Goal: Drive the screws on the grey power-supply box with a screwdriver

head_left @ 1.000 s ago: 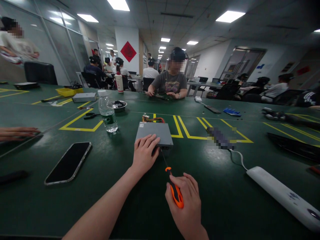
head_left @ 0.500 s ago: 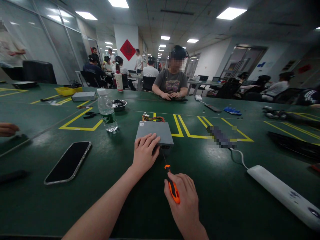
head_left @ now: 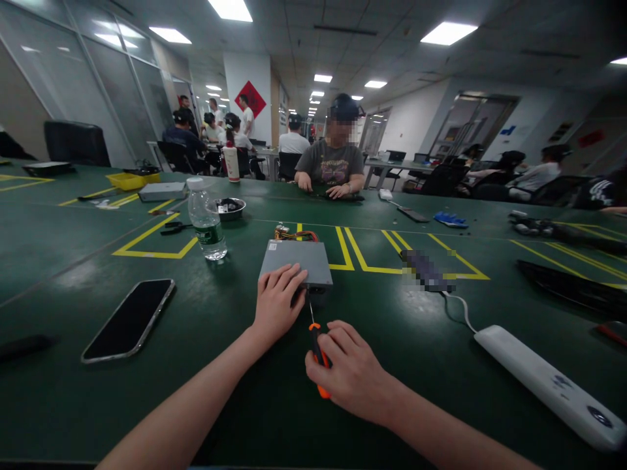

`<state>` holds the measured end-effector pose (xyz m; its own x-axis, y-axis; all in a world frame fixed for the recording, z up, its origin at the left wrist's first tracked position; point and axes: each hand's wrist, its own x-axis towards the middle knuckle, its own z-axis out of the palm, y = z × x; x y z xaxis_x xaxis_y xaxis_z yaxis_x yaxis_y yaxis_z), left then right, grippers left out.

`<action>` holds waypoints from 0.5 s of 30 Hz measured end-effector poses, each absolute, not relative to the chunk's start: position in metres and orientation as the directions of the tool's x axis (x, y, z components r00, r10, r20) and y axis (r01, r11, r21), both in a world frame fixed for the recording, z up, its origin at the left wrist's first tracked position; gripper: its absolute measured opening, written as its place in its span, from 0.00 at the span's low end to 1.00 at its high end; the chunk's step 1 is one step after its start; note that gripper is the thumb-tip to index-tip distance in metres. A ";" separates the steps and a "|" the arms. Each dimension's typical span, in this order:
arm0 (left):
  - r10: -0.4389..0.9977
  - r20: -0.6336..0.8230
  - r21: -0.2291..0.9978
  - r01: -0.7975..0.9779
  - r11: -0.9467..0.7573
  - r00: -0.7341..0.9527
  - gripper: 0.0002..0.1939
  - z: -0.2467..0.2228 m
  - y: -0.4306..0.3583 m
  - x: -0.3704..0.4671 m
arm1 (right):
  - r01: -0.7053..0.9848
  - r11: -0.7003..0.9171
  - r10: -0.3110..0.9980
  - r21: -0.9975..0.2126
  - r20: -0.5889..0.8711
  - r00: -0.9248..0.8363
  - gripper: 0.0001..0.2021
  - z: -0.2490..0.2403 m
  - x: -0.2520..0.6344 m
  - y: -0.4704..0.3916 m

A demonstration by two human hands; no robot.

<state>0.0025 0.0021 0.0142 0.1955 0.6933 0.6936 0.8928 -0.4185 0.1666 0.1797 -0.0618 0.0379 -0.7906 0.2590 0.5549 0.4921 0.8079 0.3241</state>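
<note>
A grey metal computer power supply unit (head_left: 313, 256) lies on the green table, with a bundle of coloured wires at its far side. My left hand (head_left: 279, 297) is on its near left corner, fingers over the top and thumb by the front face, holding it in place. An orange-and-black screwdriver (head_left: 315, 334) is gripped in my right hand (head_left: 345, 365). Its thin shaft points up at the front face of the unit, near my left thumb. Whether the tip sits in a screw is too small to make out.
A water bottle (head_left: 206, 225) and a phone (head_left: 130, 320) are to the left; a metal bowl (head_left: 230, 209) stands behind the bottle. On the right lies a white power strip (head_left: 543, 385) with its cable. Across the table sits a person (head_left: 330, 163).
My right hand has moved left and turned around the screwdriver, whose handle now stands more upright. My left hand stays on the power supply unit. The view has shifted slightly.
</note>
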 end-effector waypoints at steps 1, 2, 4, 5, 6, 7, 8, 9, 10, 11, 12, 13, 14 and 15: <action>0.695 0.691 0.164 0.894 -0.417 0.198 0.17 0.015 0.002 0.003 | 0.483 0.815 0.251 0.319 0.558 -0.791 0.05 0.037 0.181 -0.060; 0.699 0.686 0.161 0.895 -0.416 0.201 0.16 0.015 0.002 0.003 | 0.482 0.819 0.244 0.312 0.571 -0.784 0.05 0.035 0.182 -0.058; 0.705 0.681 0.161 0.898 -0.411 0.200 0.16 0.016 0.002 0.003 | 0.488 0.818 0.223 0.304 0.616 -0.756 0.11 0.030 0.183 -0.054; 0.710 0.676 0.163 0.899 -0.406 0.198 0.16 0.017 0.002 0.004 | 0.493 0.816 0.210 0.301 0.640 -0.739 0.13 0.027 0.183 -0.052; 0.709 0.677 0.162 0.900 -0.404 0.197 0.16 0.017 0.002 0.004 | 0.495 0.816 0.195 0.299 0.664 -0.722 0.14 0.024 0.183 -0.050; 0.710 0.677 0.163 0.902 -0.400 0.192 0.16 0.017 0.002 0.004 | 0.494 0.819 0.181 0.292 0.686 -0.705 0.13 0.022 0.182 -0.049; 0.712 0.674 0.160 0.903 -0.399 0.195 0.17 0.016 0.002 0.005 | 0.495 0.823 0.173 0.279 0.706 -0.686 0.11 0.021 0.182 -0.048; 0.713 0.675 0.160 0.905 -0.393 0.191 0.17 0.016 0.003 0.005 | 0.497 0.827 0.167 0.264 0.727 -0.666 0.09 0.020 0.181 -0.048; 0.714 0.674 0.159 0.907 -0.390 0.189 0.17 0.015 0.003 0.005 | 0.496 0.831 0.167 0.252 0.737 -0.655 0.06 0.020 0.180 -0.048; 0.710 0.677 0.155 0.906 -0.393 0.192 0.18 0.015 0.003 0.005 | 0.501 0.831 0.174 0.244 0.741 -0.649 0.05 0.020 0.179 -0.049; 0.710 0.677 0.155 0.907 -0.393 0.192 0.18 0.015 0.004 0.006 | 0.501 0.833 0.174 0.235 0.749 -0.640 0.06 0.021 0.179 -0.050; 0.712 0.674 0.152 0.906 -0.395 0.197 0.17 0.014 0.004 0.005 | 0.501 0.839 0.187 0.212 0.752 -0.632 0.06 0.022 0.179 -0.051; 0.711 0.675 0.150 0.905 -0.397 0.200 0.17 0.014 0.005 0.005 | 0.504 0.846 0.215 0.174 0.754 -0.621 0.07 0.024 0.179 -0.052; 0.714 0.669 0.147 0.906 -0.397 0.205 0.17 0.014 0.005 0.005 | 0.503 0.852 0.235 0.148 0.751 -0.618 0.07 0.025 0.179 -0.053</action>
<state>0.0051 0.0050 0.0142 0.2046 0.7142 0.6693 0.9058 -0.3973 0.1471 0.1794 -0.0526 0.0250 -0.6178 0.2345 0.7505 0.5027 0.8517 0.1477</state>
